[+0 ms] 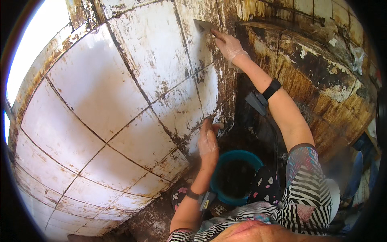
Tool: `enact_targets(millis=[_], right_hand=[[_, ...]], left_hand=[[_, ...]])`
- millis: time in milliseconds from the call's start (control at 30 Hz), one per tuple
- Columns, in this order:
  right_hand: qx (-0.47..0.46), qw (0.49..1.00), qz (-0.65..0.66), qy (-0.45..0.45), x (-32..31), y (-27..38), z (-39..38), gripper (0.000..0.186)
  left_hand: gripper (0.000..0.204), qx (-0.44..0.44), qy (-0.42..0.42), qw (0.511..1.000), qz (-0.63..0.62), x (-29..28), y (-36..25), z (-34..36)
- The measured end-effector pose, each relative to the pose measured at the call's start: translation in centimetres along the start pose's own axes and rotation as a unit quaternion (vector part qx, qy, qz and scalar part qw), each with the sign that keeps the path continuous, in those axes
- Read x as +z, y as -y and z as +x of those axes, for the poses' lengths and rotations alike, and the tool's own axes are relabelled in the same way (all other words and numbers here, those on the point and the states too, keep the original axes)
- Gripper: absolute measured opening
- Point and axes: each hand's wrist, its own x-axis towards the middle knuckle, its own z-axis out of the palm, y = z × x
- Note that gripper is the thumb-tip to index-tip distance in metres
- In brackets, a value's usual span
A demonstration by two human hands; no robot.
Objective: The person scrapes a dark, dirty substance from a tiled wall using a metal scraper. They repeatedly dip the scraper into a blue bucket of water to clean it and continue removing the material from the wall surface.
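Note:
My right hand (229,45), in a thin clear plastic glove, grips a scraper (204,26) with a flat, pointed metal blade. The blade lies against the upper part of the white tiled wall (141,36), close to its dark, grimy corner. Lower down, my left hand (208,141), also gloved, is raised to the same wall. Its fingers stretch upward with the thumb apart, the fingertips beside a dark patch of grime at a tile joint. Whether the fingertips press on the wall is hard to tell.
A teal basin (215,181) with dark contents stands on the dirty floor below my hands. At the right is a brown-stained tiled surface (298,92) with peeling patches. Crumpled clear plastic (357,58) lies at its upper edge. A grey device (256,103) hangs from my right wrist strap.

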Motion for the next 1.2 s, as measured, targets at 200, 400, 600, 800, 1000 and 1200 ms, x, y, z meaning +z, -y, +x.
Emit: enact_targets(millis=[200,400,600,800,1000,1200], right_hand=[[0.081,0.990,0.023,-0.113,-3.8,0.3,9.9,0.041],[0.126,0.985,0.112,-0.042,-3.3,-1.7,7.4,0.040],[-0.175,0.971,-0.101,-0.125,2.2,-0.8,-2.6,0.040],[0.108,0.992,0.004,-0.058,-3.3,0.9,7.0,0.043],[0.091,0.958,0.218,-0.163,-3.7,-2.6,13.4,0.033],[0.211,0.916,0.336,-0.057,-6.0,0.0,4.8,0.026]], left_hand=[[0.066,0.029,-0.013,0.999,0.018,0.4,0.2,0.4],[0.061,0.013,0.003,0.999,0.033,0.6,1.0,0.4],[0.065,-0.029,0.035,0.997,-0.054,1.0,1.9,0.2],[0.064,0.003,0.052,0.999,-0.014,1.7,2.0,0.1],[0.061,0.007,0.044,0.999,0.017,1.9,1.6,0.1],[0.060,0.016,0.031,0.999,-0.001,1.5,1.5,-0.2]])
